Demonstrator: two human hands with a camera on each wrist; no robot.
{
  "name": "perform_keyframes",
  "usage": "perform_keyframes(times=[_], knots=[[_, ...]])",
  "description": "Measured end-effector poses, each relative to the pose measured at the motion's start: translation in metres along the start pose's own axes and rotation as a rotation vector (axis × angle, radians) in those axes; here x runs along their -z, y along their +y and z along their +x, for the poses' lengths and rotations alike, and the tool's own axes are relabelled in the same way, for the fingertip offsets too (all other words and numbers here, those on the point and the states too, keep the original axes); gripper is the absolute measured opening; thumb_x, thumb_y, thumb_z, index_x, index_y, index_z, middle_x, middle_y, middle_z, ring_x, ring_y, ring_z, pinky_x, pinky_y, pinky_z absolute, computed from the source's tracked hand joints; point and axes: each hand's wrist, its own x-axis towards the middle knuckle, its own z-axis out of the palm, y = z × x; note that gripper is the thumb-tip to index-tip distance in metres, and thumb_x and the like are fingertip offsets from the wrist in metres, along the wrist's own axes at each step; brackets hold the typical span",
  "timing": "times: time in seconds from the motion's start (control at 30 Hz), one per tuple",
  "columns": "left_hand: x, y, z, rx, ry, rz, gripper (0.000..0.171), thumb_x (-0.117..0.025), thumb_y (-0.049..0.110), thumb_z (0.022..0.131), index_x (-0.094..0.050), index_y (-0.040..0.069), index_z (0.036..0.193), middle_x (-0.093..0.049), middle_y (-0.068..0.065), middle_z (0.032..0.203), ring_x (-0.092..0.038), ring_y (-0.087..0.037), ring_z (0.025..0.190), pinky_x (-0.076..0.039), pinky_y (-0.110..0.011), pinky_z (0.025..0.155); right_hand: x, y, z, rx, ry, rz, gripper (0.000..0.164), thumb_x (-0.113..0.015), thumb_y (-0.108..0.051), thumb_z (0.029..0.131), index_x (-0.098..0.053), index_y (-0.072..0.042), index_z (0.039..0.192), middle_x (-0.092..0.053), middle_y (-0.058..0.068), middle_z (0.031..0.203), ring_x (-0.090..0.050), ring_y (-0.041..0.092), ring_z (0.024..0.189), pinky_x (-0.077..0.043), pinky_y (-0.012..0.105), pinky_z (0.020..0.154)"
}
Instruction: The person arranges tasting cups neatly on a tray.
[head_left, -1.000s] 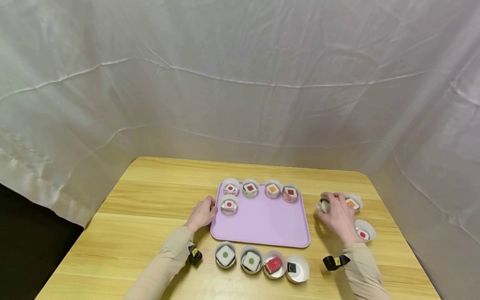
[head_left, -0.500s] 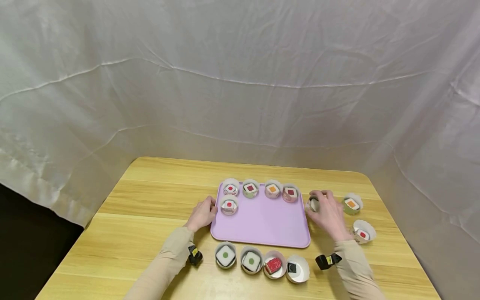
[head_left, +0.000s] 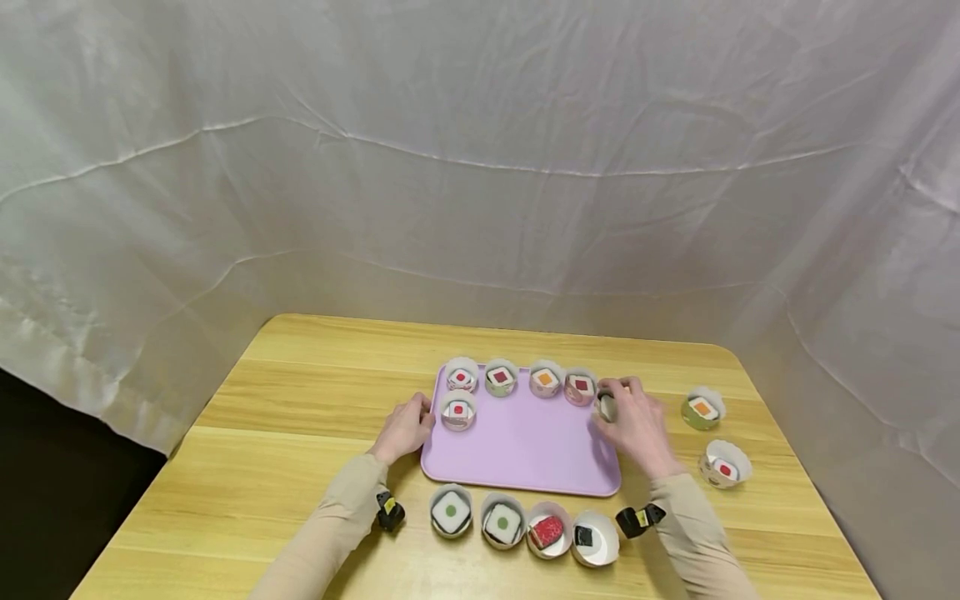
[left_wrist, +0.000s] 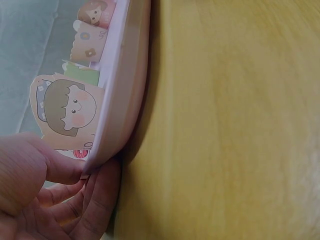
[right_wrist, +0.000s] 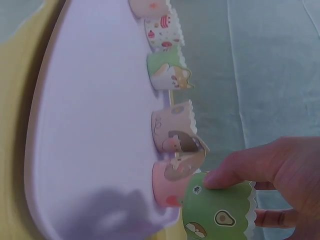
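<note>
My right hand (head_left: 636, 423) pinches a green paper baking cup (right_wrist: 217, 212), printed with an avocado and with a scalloped rim. It is over the right edge of the lilac tray (head_left: 525, 450), beside a pink cup (right_wrist: 166, 185) at the tray's corner. What lies inside the green cup is mostly hidden by the fingers. At the tray's left side my left hand (head_left: 405, 427) grips the edge, thumb on the rim and fingers curled beneath. Several paper cups with sushi pieces stand along the tray's back, and another cup (head_left: 458, 411) sits at its left.
Right of the tray stand a green cup with an orange-centred roll (head_left: 703, 408) and a cup with a red-centred roll (head_left: 725, 464). Along the front is a row of cups, one with a red-coated piece (head_left: 547, 530). A pale curtain (head_left: 480, 167) hangs behind the table.
My right hand has carried the green cup leftward from the right side of the table to the tray's right edge. The left hand stays at the tray's left edge.
</note>
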Motion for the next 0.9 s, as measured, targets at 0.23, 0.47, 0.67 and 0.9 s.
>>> perform_keyframes(times=[0.23,0.47,0.67,0.9], knots=[[0.000,0.000,0.000,0.006,-0.002,-0.004,0.013,-0.056,0.010,0.099,-0.059,0.002,0.109,-0.065,-0.009,0.086,-0.059,-0.020,0.077,-0.049,-0.034,0.071,-0.005,-0.012,0.005,0.037,0.004,0.002,0.051,-0.080,-0.012,0.077,-0.063,-0.003,0.123,-0.059,0.028,0.118,-0.064,0.046,0.096,-0.042,0.069,0.094],[0.000,0.001,0.000,0.006,0.003,-0.003,0.014,-0.056,0.010,0.099,-0.059,0.002,0.109,-0.065,-0.009,0.087,-0.059,-0.020,0.078,-0.049,-0.035,0.071,-0.012,-0.024,0.009,0.091,0.007,0.014,0.051,-0.083,-0.010,0.074,-0.064,-0.005,0.121,-0.061,0.027,0.115,-0.064,0.043,0.095,-0.045,0.069,0.092],[-0.001,0.001,0.000,0.006,0.003,-0.004,0.014,-0.056,0.011,0.099,-0.059,0.002,0.110,-0.066,-0.010,0.087,-0.060,-0.020,0.077,-0.050,-0.034,0.070,-0.018,-0.035,0.011,0.130,0.015,0.019,0.048,-0.084,-0.009,0.073,-0.064,-0.006,0.116,-0.062,0.026,0.119,-0.064,0.043,0.098,-0.046,0.068,0.091],[0.000,0.000,0.000,0.002,0.005,-0.007,0.014,-0.056,0.010,0.099,-0.059,0.002,0.109,-0.064,-0.009,0.085,-0.058,-0.019,0.075,-0.048,-0.033,0.068,-0.023,-0.045,0.014,0.155,0.016,0.036,0.046,-0.084,-0.008,0.072,-0.066,-0.005,0.114,-0.062,0.024,0.120,-0.064,0.041,0.102,-0.048,0.066,0.091]])
